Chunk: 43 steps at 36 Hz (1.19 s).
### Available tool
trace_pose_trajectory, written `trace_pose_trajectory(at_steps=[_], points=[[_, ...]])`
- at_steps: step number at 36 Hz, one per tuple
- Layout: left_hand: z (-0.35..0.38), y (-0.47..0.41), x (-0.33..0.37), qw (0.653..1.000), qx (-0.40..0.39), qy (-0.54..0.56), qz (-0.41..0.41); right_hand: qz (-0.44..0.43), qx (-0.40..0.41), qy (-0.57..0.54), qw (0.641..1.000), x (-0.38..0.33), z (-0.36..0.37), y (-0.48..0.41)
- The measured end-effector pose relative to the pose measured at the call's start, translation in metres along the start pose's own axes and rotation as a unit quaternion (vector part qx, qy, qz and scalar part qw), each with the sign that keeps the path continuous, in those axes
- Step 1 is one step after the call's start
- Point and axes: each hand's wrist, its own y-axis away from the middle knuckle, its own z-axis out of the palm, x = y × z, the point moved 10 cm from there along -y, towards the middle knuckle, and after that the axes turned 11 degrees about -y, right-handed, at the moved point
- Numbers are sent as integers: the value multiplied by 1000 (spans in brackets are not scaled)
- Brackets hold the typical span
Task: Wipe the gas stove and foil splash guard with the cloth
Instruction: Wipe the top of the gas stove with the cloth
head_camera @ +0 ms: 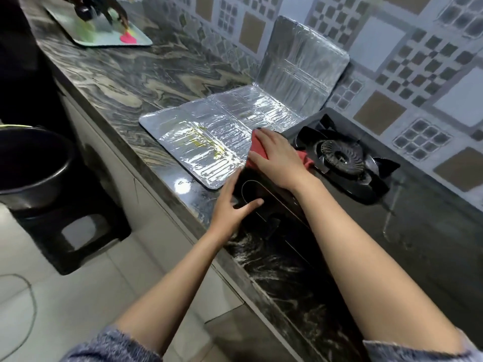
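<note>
A black glass gas stove [347, 205] sits on the marble counter, its burner [339, 155] and pan support at the back. My right hand [277, 158] presses flat on a red cloth [305, 159] at the stove's left rear edge, next to the burner. My left hand [236, 205] rests on the stove's front left corner, thumb spread, holding nothing. The silver foil splash guard [209, 142] lies mostly flat on the counter left of the stove, with one panel [300, 66] standing against the tiled wall. Yellow smears mark the flat foil.
The marble counter [117, 82] runs back to the left. On it at far left lies a tray [104, 35] with a pink item, where another person's hand [115, 11] works. A black pot [34, 163] on a black stool [73, 231] stands on the floor beside the counter.
</note>
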Motion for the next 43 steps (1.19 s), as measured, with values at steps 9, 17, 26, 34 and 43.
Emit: trace_pose_trajectory(at_steps=[9, 17, 26, 34, 43], points=[[3, 2, -8, 999, -17, 38, -35, -166, -14, 77, 983, -34, 12, 17], [4, 1, -6, 999, -19, 43, -25, -121, 20, 90, 988, -13, 4, 67], [6, 1, -12, 998, -28, 48, -33, -25, 151, 139, 978, 23, -21, 149], [3, 4, -4, 998, -41, 50, -24, 64, 213, 157, 962, 50, -37, 215], [0, 4, 0, 997, -58, 35, -26, 135, 271, 167, 938, 75, -51, 280]])
